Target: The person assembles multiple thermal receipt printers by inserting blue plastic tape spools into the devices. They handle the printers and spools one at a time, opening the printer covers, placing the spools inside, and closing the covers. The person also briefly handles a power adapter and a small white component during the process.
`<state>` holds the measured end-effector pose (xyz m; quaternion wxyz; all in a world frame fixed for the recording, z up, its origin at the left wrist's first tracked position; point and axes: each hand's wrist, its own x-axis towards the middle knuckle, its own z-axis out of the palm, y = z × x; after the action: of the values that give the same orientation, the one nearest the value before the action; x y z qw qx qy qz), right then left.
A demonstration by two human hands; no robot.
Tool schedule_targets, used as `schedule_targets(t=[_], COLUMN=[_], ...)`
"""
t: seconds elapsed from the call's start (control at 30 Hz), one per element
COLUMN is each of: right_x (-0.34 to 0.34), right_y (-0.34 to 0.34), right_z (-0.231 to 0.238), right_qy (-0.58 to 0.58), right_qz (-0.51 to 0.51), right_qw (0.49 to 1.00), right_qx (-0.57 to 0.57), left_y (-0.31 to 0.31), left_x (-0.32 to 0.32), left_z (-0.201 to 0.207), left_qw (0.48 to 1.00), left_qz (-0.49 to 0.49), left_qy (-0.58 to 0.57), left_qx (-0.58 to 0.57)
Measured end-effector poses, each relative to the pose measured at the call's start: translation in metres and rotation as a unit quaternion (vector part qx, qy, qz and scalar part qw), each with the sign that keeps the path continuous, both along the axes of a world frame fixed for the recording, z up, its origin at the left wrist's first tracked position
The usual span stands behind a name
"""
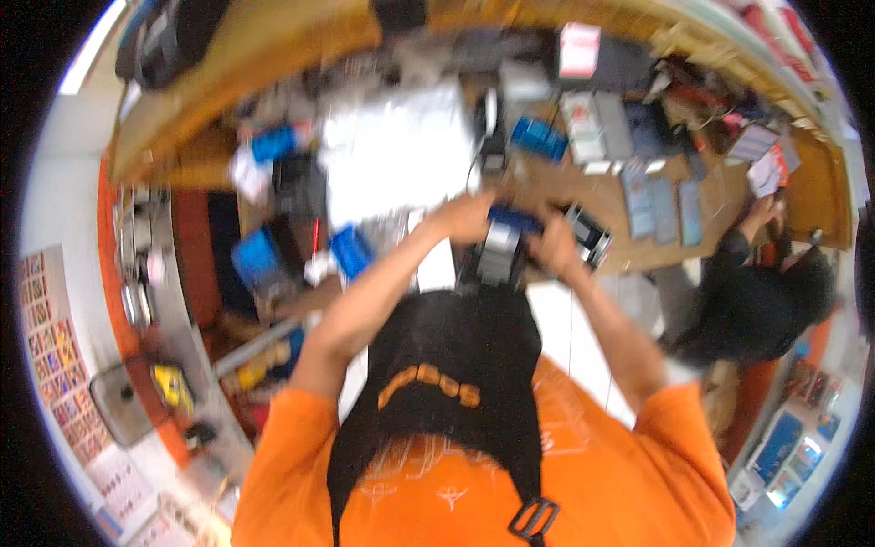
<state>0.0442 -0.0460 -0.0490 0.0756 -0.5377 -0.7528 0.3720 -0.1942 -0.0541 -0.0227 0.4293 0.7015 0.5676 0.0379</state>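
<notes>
A dark blue flat object (516,219), blurred and too small to name, spans the gap between my hands at the near edge of the workbench. My left hand (467,217) grips its left end with the fingers curled. At its right end my right hand (553,246) is closed on it too. Just below, a black and grey boxy device (498,263) sits at the bench edge, partly behind my black apron. A phone-sized frame with a pale rim (589,235) lies right beside my right hand.
A bright white mat (396,150) covers the bench's left middle. Several phones (663,210) lie to the right, with a blue box (540,139) farther back. More blue items (351,251) stand at left. Another person in black (756,305) works at the right end.
</notes>
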Motion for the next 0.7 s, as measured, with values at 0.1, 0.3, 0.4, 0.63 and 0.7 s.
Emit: schedule_targets(t=[0.1, 0.3, 0.4, 0.63, 0.7], right_x=[-0.003, -0.019, -0.02, -0.012, -0.011], right_y=[-0.01, -0.027, -0.028, -0.027, -0.023], right_z=[-0.026, 0.011, 0.002, -0.005, -0.005], right_qy=[0.022, 0.016, 0.015, 0.046, 0.03], right_qz=[0.014, -0.203, -0.223, -0.175, -0.146], right_qw=[0.999, 0.979, 0.974, 0.983, 0.989], right_qx=[0.034, -0.02, -0.025, -0.023, -0.018], left_y=[-0.012, -0.006, -0.004, -0.007, -0.004], left_x=[-0.011, -0.006, -0.004, 0.0, -0.002], left_z=[-0.03, -0.016, -0.007, 0.014, 0.005], left_qw=[0.999, 0.999, 0.999, 1.0, 1.0], left_qz=[0.027, 0.008, -0.009, -0.003, -0.008], left_qy=[0.005, 0.006, 0.02, 0.002, 0.026], left_qx=[0.016, 0.047, 0.046, 0.017, 0.01])
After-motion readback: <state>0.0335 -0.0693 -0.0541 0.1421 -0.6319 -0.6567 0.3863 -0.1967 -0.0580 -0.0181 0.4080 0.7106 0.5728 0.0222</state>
